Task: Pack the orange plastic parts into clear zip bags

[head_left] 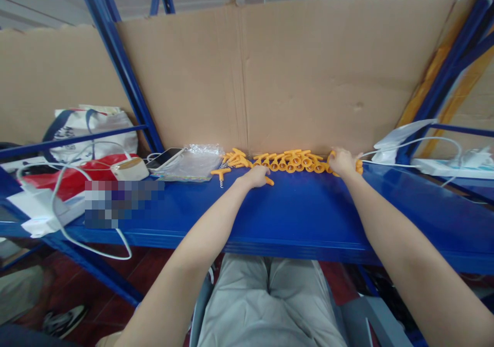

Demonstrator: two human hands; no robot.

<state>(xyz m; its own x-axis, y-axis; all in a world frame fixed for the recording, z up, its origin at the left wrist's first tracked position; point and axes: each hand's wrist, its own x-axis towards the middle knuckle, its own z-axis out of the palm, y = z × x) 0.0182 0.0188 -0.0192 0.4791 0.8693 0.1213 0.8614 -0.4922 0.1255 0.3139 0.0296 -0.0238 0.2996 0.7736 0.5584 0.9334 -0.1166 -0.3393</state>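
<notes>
A row of orange plastic corkscrew pieces (295, 161), with T-shaped handles and round open ends, lies along the back of the blue shelf. My left hand (254, 176) is closed at the row's left end, with an orange handle (269, 181) poking out past its fingers. At the right end my right hand (343, 160) has its fingers curled around orange pieces; how many it grips is hidden. Left of my left hand lies a small heap of orange T-handles (236, 158). One loose T-handle with a metal spiral (221, 174) lies in front of that heap.
Cardboard (293, 74) walls off the back. Clear plastic bags (193, 162) and a phone (165, 159) lie left of the pieces. Further left are a white power adapter (129, 169), cables and a cloth bag (90, 133). A power strip (447, 168) sits right, beside blue posts.
</notes>
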